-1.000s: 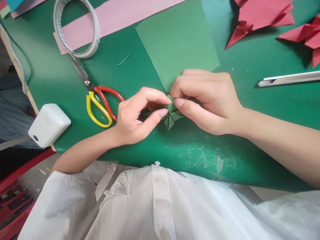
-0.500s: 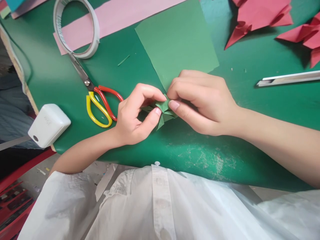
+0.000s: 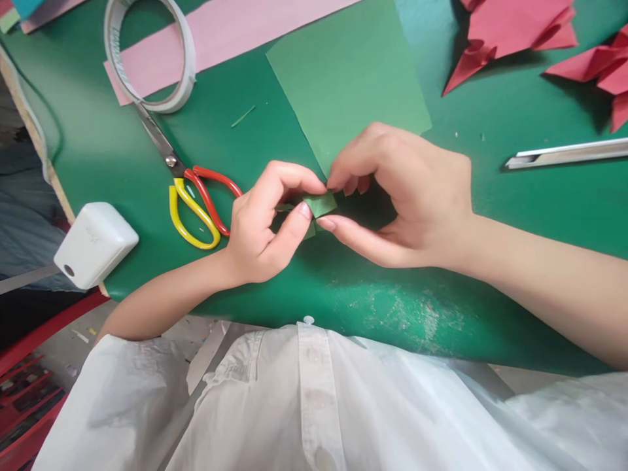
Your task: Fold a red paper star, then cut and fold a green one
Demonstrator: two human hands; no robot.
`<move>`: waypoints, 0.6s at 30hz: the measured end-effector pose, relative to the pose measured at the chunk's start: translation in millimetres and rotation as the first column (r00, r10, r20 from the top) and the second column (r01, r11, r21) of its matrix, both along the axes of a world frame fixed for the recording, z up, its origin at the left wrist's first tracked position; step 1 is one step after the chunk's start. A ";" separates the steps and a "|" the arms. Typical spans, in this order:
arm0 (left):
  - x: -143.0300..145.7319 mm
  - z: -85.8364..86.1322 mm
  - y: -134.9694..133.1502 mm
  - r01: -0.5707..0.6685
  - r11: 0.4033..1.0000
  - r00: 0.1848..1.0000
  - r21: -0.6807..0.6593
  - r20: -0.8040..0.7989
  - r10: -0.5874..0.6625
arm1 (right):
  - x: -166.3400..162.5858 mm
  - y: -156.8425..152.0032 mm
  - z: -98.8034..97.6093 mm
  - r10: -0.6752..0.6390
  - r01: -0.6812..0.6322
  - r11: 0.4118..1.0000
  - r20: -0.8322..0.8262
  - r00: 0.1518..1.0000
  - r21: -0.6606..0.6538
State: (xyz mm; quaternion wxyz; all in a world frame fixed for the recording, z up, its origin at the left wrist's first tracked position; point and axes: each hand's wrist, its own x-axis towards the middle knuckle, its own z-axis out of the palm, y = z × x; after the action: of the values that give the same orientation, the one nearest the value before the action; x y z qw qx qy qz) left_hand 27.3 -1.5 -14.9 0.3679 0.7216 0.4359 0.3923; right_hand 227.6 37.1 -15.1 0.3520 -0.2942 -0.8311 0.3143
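Note:
A small folded green paper piece (image 3: pixel 320 205) is held just above the green table (image 3: pixel 392 307), between both hands. My left hand (image 3: pixel 267 222) pinches its left side with thumb and forefinger. My right hand (image 3: pixel 402 193) arches over its right side, with the forefinger tip on top of the piece and the thumb under it; the other fingers are curled. Most of the folded piece is hidden by the fingers. A flat sheet of lighter green paper (image 3: pixel 348 78) lies right behind the hands.
Scissors with red and yellow handles (image 3: pixel 196 199) lie left of my left hand. A roll of white tape (image 3: pixel 147 55) rests on a pink paper strip (image 3: pixel 235 33). Folded red paper shapes (image 3: pixel 520 29) sit at the back right. A metal blade (image 3: pixel 564 154) lies right. A white box (image 3: pixel 93 245) sits at the table's left edge.
The folded piece has been turned and shifted slightly left, so its pointed flaps no longer show below. My right hand has lifted its knuckles and now arches over the piece.

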 end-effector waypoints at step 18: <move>10.0 -3.2 -0.2 -0.142 0.990 0.982 -0.021 0.120 0.144 | 0.3 2.3 2.6 -0.176 0.173 0.983 0.048 0.983 0.058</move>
State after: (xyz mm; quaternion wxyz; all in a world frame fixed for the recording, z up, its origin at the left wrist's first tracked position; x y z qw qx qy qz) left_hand 37.3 -1.7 -18.1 0.3691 0.6609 0.4659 0.4582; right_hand 227.9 39.3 -12.5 0.3636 -0.3647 -0.8193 0.2519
